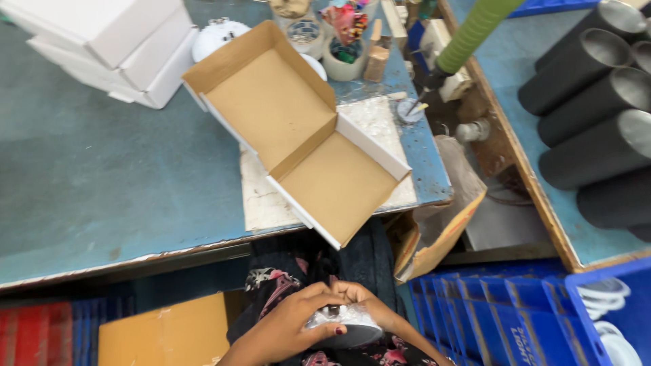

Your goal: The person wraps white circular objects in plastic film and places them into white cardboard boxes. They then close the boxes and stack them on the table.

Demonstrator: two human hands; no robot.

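A blue-topped wooden workbench [102, 176] lies well above both hands. On it, straight above them, an open brown cardboard box with white outer walls [298, 129]. In the lap, left hand [288, 329] and right hand [373, 308] together grip a round white and silver disc-shaped fitting [349, 325].

Both hands [325, 318] together, fingers curled.

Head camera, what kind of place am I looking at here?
Probably a small assembly and packing workshop. An open carton lies on a worn blue bench, white boxes are stacked at its corner, black tubes are lined up alongside, and blue crates stand below. Both hands hold a round part.
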